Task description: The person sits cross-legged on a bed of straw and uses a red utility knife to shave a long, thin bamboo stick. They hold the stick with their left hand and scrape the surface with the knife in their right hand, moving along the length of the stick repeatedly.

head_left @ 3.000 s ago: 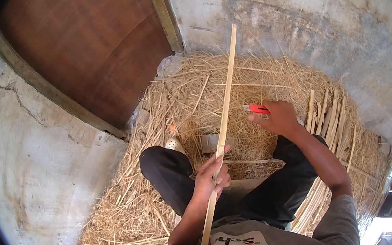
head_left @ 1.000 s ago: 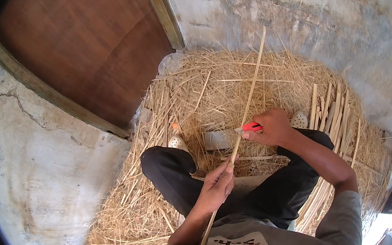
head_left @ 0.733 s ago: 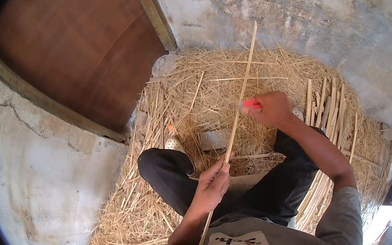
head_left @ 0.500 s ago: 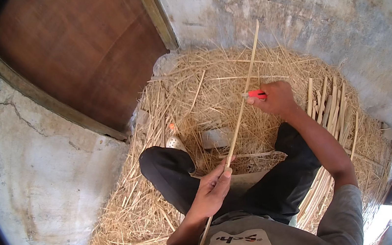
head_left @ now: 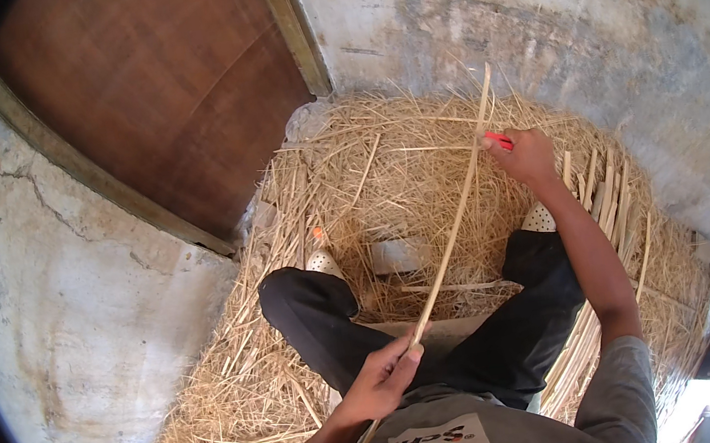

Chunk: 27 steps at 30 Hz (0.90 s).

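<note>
A long, thin bamboo strip (head_left: 456, 231) slants from my lap up and away to the right, bending slightly. My left hand (head_left: 384, 377) is closed around its lower part, thumb on top, while the tail end passes beneath that wrist toward my shirt. Near the far end, my right hand (head_left: 528, 156) grips a small red-handled knife (head_left: 499, 141) held against the strip. The blade is too small to make out clearly.
Shavings and loose strips (head_left: 217, 401) cover the ground around my bent legs. A pale block (head_left: 402, 256) lies between my feet. Split bamboo pieces (head_left: 607, 197) are bundled at my right. A brown door (head_left: 150, 96) and stained walls (head_left: 545, 26) enclose the spot.
My right hand and the knife have moved farther out along the strip, up and to the right. The strip's far tip has dropped a little; the left hand keeps its hold.
</note>
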Each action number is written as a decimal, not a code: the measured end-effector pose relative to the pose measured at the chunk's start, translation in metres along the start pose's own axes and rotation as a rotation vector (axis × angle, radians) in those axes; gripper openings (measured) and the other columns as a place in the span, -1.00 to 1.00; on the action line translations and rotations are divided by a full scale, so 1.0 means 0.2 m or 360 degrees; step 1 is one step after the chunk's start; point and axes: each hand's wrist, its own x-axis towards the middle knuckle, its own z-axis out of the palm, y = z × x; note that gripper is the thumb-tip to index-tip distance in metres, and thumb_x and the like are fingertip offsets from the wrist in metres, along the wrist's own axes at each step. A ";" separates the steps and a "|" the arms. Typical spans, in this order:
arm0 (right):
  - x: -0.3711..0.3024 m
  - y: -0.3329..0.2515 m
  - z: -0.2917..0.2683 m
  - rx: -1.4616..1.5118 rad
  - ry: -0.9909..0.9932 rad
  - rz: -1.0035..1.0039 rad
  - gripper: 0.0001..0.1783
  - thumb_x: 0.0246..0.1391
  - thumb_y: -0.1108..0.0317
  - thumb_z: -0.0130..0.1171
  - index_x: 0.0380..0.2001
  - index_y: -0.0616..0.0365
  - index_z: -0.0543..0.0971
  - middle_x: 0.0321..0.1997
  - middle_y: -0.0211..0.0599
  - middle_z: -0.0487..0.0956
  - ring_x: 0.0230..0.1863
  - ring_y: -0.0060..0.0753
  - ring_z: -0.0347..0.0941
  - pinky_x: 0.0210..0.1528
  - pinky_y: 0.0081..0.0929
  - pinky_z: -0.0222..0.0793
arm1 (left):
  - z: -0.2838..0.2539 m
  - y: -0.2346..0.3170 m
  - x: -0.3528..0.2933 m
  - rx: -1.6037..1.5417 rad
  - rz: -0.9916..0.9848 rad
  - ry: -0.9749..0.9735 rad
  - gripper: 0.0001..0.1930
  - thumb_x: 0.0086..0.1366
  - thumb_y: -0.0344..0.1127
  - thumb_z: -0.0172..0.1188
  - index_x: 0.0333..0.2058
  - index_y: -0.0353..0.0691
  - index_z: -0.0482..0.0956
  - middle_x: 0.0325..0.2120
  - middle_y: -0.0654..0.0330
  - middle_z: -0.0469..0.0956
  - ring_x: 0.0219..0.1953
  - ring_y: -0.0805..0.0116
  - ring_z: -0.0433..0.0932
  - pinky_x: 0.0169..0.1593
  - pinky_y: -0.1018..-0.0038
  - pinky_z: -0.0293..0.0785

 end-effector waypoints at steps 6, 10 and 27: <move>0.05 0.17 -0.03 -0.0242 -0.0210 0.0316 -0.26 0.04 -0.43 -0.07 -0.48 0.07 0.68 -0.63 -0.11 0.55 -0.51 -0.05 0.53 -0.40 -0.16 0.41 | -0.05 -0.06 -0.14 0.0101 -0.0065 -0.0046 -0.57 0.46 -0.31 -0.12 0.24 -0.34 0.24 -0.65 0.47 0.16 -0.60 0.71 0.10 -0.48 0.69 0.09; 0.04 0.21 -0.04 -0.0256 -0.0137 0.0329 -0.22 0.05 -0.45 -0.12 -0.47 0.10 0.68 -0.62 -0.02 0.55 -0.48 0.01 0.54 -0.36 -0.12 0.41 | -0.09 -0.02 -0.17 0.0070 -0.0220 -0.0074 -0.59 0.45 -0.33 -0.07 0.22 -0.33 0.30 -0.53 0.38 0.36 -0.50 0.67 0.25 -0.37 0.68 0.22; -0.25 -0.21 -0.08 0.0447 -0.0373 -0.0421 -0.35 -0.02 -0.28 0.17 -0.69 0.17 0.54 -0.78 -0.13 0.39 -0.68 -0.06 0.40 -0.55 -0.23 0.32 | -0.05 0.02 0.25 -0.0379 -0.0257 0.0117 -0.55 0.50 0.00 -0.32 -0.02 -0.26 0.36 -0.78 0.32 0.24 -0.81 0.57 0.20 -0.70 0.61 0.20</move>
